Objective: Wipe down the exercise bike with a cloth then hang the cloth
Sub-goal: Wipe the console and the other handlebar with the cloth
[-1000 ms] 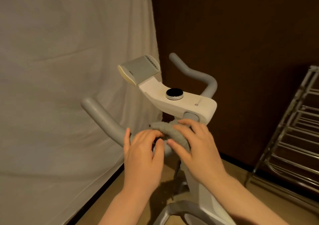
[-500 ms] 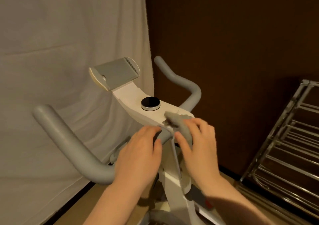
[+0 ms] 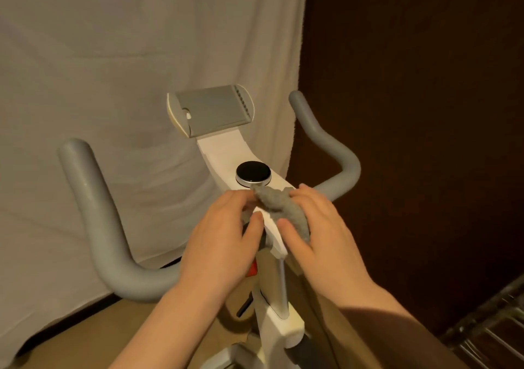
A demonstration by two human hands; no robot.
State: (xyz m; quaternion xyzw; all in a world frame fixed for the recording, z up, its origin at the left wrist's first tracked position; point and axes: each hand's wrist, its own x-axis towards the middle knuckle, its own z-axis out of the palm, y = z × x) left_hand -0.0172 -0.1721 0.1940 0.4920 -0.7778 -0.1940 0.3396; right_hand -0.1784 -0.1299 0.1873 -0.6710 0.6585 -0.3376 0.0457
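The white exercise bike (image 3: 224, 153) fills the middle of the head view, with a grey tablet holder (image 3: 215, 109), a black round knob (image 3: 253, 172) and grey handlebars (image 3: 96, 215). A bunched grey cloth (image 3: 280, 207) lies over the near end of the white console. My right hand (image 3: 320, 232) grips the cloth from the right, thumb on its near side. My left hand (image 3: 224, 241) holds the cloth's left end against the console, fingers curled over it. The console's underside is hidden by both hands.
A pale sheet (image 3: 113, 71) hangs behind the bike at left and a dark brown wall (image 3: 411, 85) stands at right. A metal wire rack (image 3: 487, 329) sits low at the right edge. The right handlebar (image 3: 331, 153) rises beyond my right hand.
The view has swung so the bike now faces me squarely. Both hands with the cloth have risen from under the console onto its near end, close to the knob.
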